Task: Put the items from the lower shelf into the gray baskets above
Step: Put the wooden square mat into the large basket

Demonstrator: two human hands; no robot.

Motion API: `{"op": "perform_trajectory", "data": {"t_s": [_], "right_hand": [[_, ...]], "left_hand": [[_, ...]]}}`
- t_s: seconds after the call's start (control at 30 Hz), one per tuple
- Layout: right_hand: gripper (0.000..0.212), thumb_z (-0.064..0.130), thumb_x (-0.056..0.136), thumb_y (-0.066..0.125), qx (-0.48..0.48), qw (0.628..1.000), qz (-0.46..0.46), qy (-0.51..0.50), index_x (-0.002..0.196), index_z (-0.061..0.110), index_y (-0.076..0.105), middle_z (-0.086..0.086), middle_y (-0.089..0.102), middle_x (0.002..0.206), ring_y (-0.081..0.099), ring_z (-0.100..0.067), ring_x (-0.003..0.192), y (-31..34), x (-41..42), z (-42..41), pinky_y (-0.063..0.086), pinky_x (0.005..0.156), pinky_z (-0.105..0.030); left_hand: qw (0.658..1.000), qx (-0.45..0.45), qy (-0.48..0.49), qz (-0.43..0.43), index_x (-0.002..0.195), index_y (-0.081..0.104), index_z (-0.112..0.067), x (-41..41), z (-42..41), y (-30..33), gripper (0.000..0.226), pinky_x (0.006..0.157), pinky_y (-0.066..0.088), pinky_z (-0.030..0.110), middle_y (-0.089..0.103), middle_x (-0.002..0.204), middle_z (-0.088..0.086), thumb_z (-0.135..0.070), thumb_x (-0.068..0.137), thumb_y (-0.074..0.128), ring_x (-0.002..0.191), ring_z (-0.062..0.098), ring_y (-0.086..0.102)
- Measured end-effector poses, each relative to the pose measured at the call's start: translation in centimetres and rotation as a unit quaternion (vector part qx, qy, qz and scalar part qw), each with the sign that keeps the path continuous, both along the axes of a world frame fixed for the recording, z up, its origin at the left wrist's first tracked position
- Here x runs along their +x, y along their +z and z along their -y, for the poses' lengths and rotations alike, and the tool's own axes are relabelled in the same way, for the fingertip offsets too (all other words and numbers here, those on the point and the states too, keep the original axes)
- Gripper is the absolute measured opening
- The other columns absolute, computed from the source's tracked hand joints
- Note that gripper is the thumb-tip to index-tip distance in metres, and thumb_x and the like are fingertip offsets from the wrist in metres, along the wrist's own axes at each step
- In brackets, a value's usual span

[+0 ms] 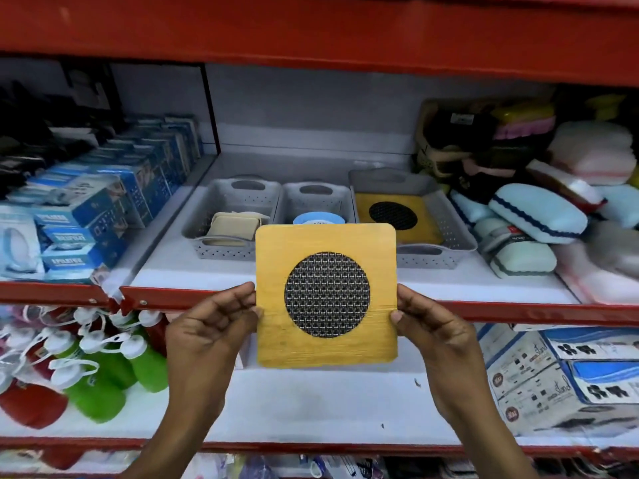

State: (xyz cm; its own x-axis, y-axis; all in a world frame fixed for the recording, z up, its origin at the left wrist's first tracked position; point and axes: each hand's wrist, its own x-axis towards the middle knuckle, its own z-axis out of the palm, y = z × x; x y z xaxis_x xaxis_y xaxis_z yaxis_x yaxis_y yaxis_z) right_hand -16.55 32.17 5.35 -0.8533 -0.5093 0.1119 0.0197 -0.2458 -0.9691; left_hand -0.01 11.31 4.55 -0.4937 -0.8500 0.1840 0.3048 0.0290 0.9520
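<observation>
A square yellow wooden trivet (326,344) with a round dark mesh centre is held upright in front of the shelves. My left hand (211,326) pinches its left edge and my right hand (428,326) pinches its right edge. Three gray perforated baskets stand on the upper shelf behind it. The left basket (221,252) holds beige pads. The middle basket (313,202) holds a light blue round item, partly hidden by the trivet. The right basket (449,236) holds another yellow trivet (390,214) lying flat.
Blue boxes (100,209) fill the upper shelf's left side, and soft light blue and pink pouches (539,216) pile up at the right. On the lower white shelf (311,406), green and red bottles (103,375) stand left and white-blue boxes (560,371) right. Red shelf edges (518,311) run across.
</observation>
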Motion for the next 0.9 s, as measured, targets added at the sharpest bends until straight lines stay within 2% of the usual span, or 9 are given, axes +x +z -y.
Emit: {"op": "perform_trajectory", "data": {"t_s": [0.13, 0.23, 0.43, 0.53, 0.6, 0.67, 0.77, 0.8, 0.9], "right_hand": [[0.032, 0.007, 0.077, 0.073, -0.006, 1.000, -0.007, -0.001, 0.105, 0.022, 0.079, -0.002, 0.079, 0.106, 0.073, -0.011, 0.093, 1.5, -0.7, 0.1, 0.056, 0.072, -0.016], [0.036, -0.001, 0.087, 0.068, 0.009, 1.000, -0.010, 0.002, 0.102, 0.029, 0.080, 0.000, 0.079, 0.106, 0.074, -0.009, 0.091, 1.7, -0.9, 0.1, 0.056, 0.071, -0.015], [0.036, -0.002, 0.089, 0.066, 0.035, 0.999, -0.011, -0.007, 0.105, 0.027, 0.079, 0.001, 0.079, 0.106, 0.074, -0.011, 0.091, 2.0, -1.4, -0.2, 0.056, 0.070, -0.016], [0.033, 0.000, 0.090, 0.067, 0.070, 0.997, -0.027, -0.026, 0.105, 0.026, 0.078, 0.004, 0.080, 0.101, 0.075, -0.010, 0.087, 2.9, -2.6, -0.5, 0.056, 0.063, -0.016], [0.031, 0.001, 0.090, 0.068, 0.102, 0.993, -0.044, -0.046, 0.107, 0.025, 0.077, 0.005, 0.080, 0.097, 0.074, -0.006, 0.084, 3.8, -4.1, -0.6, 0.056, 0.061, -0.016], [0.029, 0.004, 0.090, 0.070, 0.156, 0.981, -0.090, -0.076, 0.113, 0.020, 0.074, 0.007, 0.078, 0.099, 0.073, -0.001, 0.085, 5.0, -6.2, -0.6, 0.057, 0.067, -0.015], [0.032, 0.004, 0.090, 0.070, 0.252, 0.945, -0.176, -0.109, 0.121, 0.010, 0.071, -0.002, 0.075, 0.110, 0.070, -0.014, 0.100, 6.9, -9.6, -0.4, 0.057, 0.089, -0.032], [0.033, 0.002, 0.089, 0.068, 0.272, 0.937, -0.189, -0.115, 0.122, 0.008, 0.070, -0.005, 0.075, 0.111, 0.069, -0.018, 0.102, 7.5, -10.7, -0.2, 0.055, 0.090, -0.033], [0.029, -0.001, 0.090, 0.066, 0.323, 0.911, -0.216, -0.139, 0.118, 0.003, 0.071, -0.014, 0.073, 0.113, 0.066, -0.023, 0.100, 9.3, -14.0, 0.7, 0.049, 0.081, -0.025]], "left_hand": [[1.000, 0.022, -0.006, -0.018, 0.094, 0.079, -0.016, -0.8, 0.0, 1.6, 0.038, 0.069, 0.060, 0.016, 0.083, 0.085, -0.001, 0.018, 0.077, 0.071, 0.077, 0.004, 0.076], [0.999, 0.035, -0.013, -0.014, 0.097, 0.077, -0.009, -1.3, -0.1, 1.8, 0.033, 0.064, 0.059, 0.015, 0.083, 0.086, 0.001, 0.018, 0.078, 0.070, 0.074, 0.004, 0.076], [0.999, 0.043, -0.007, 0.015, 0.091, 0.079, -0.012, -2.0, -0.1, 1.9, 0.030, 0.061, 0.059, 0.016, 0.083, 0.086, 0.003, 0.015, 0.078, 0.073, 0.072, 0.006, 0.076], [0.998, 0.027, -0.015, 0.045, 0.091, 0.080, -0.016, -3.3, -0.1, 2.6, 0.028, 0.066, 0.062, 0.027, 0.083, 0.090, 0.005, 0.009, 0.079, 0.076, 0.074, 0.009, 0.076], [0.998, 0.007, -0.034, 0.056, 0.096, 0.080, -0.017, -4.8, -0.2, 3.8, 0.030, 0.073, 0.065, 0.027, 0.083, 0.092, 0.003, 0.008, 0.079, 0.077, 0.081, 0.009, 0.078], [0.996, -0.024, -0.055, 0.064, 0.098, 0.078, -0.019, -6.8, -0.1, 5.3, 0.034, 0.072, 0.062, 0.018, 0.083, 0.091, -0.003, 0.008, 0.078, 0.078, 0.084, 0.006, 0.078], [0.992, -0.043, -0.090, 0.073, 0.093, 0.074, -0.020, -10.7, 0.2, 7.4, 0.037, 0.066, 0.057, 0.011, 0.082, 0.081, -0.006, 0.014, 0.078, 0.075, 0.077, 0.000, 0.076], [0.991, -0.046, -0.098, 0.078, 0.092, 0.073, -0.018, -12.1, 0.4, 7.9, 0.036, 0.063, 0.057, 0.012, 0.081, 0.080, -0.005, 0.016, 0.078, 0.074, 0.074, -0.002, 0.075], [0.985, -0.053, -0.131, 0.096, 0.095, 0.067, -0.004, -16.4, 0.9, 9.8, 0.031, 0.063, 0.062, 0.021, 0.072, 0.079, 0.005, 0.023, 0.080, 0.068, 0.063, 0.000, 0.072]]}}
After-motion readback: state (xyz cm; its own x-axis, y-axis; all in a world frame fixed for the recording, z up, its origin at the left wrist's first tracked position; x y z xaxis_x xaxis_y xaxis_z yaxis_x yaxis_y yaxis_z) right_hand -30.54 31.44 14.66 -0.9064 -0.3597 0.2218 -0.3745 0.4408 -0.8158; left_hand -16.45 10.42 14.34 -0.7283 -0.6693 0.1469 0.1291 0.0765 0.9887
